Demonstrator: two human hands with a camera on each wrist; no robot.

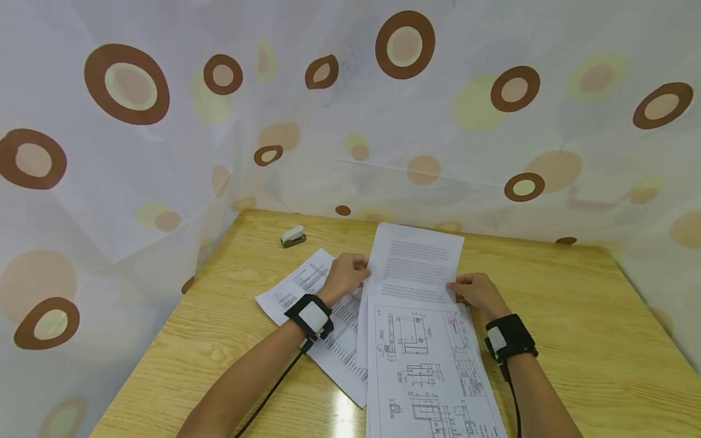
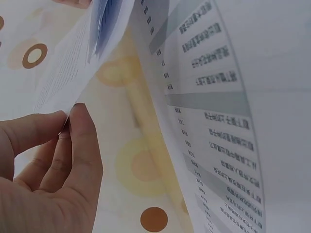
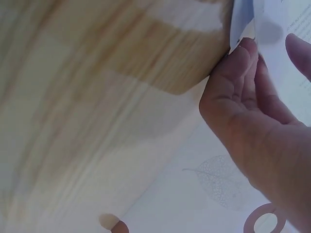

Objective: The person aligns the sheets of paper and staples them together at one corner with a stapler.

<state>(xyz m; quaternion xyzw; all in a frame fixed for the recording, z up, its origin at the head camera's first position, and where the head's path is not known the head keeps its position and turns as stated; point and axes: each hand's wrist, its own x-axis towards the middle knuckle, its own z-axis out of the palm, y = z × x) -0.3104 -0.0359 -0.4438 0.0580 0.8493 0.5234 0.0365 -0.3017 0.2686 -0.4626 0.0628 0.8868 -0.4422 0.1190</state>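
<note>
My left hand [image 1: 345, 278] pinches the left edge of a text-printed sheet [image 1: 418, 258] between thumb and fingers, seen up close in the left wrist view. At that sheet's right edge is my right hand [image 1: 479, 292], its thumb over the printed side and its fingers [image 3: 238, 60] behind. The sheet stands raised at the far end of a technical drawing [image 1: 432, 371], overlapping it in the head view. More paper shows beneath the drawing's left edge. Under my left forearm, a sheet printed with a table [image 1: 306, 280] lies slanted on the wooden table [image 1: 219, 328].
A small white and dark stapler [image 1: 292, 236] sits near the table's back left. Behind and at both sides hangs a pale curtain [image 1: 339, 121] with brown circles. Each wrist wears a black band [image 1: 512, 336] with a cable running back along the forearm.
</note>
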